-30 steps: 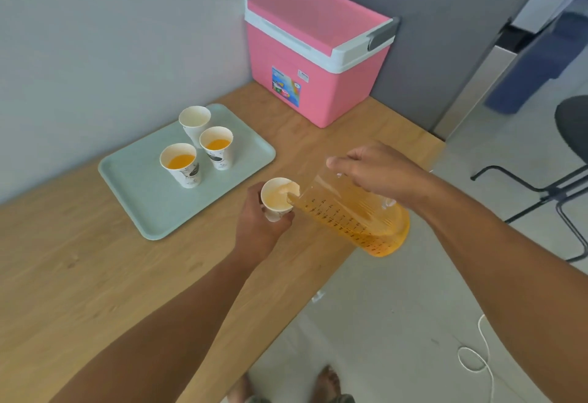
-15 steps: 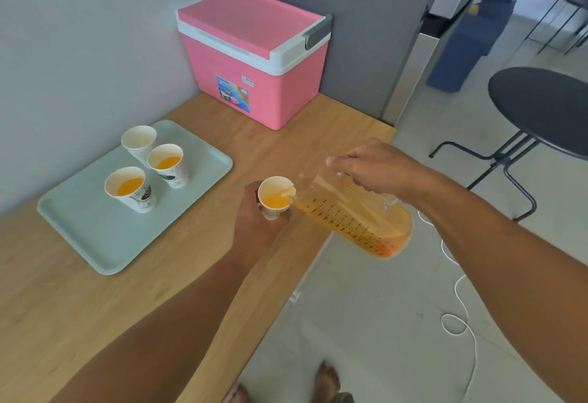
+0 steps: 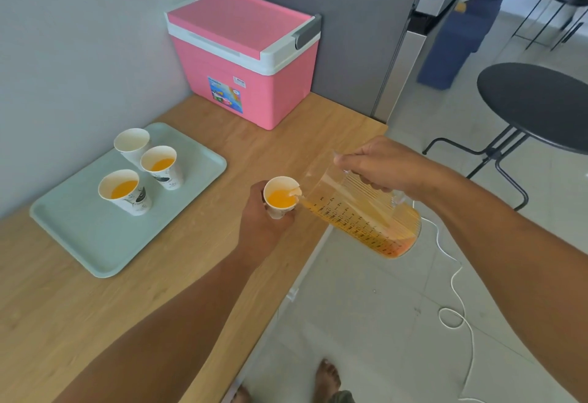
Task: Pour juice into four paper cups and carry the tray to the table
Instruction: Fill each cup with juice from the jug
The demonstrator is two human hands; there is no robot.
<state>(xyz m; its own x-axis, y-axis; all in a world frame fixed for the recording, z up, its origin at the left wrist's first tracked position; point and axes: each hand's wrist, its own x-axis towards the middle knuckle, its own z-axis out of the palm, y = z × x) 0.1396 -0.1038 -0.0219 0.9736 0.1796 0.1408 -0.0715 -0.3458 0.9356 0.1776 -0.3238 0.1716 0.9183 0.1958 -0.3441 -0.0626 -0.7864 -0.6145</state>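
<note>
My left hand grips a white paper cup above the wooden counter's front edge; orange juice fills its lower part. My right hand holds a clear measuring jug by its handle, tilted left, with the spout resting on the cup's rim and juice running in. On the pale green tray at the left stand three more cups: two with juice and an empty one behind them.
A pink cooler box stands at the back of the counter against the grey wall. A round black table is on the right, over the tiled floor. A white cable trails on the floor beside my bare feet.
The held cup went from nearly empty to holding a good deal of juice, and the jug's level dropped. My view swung right, bringing the black table in.
</note>
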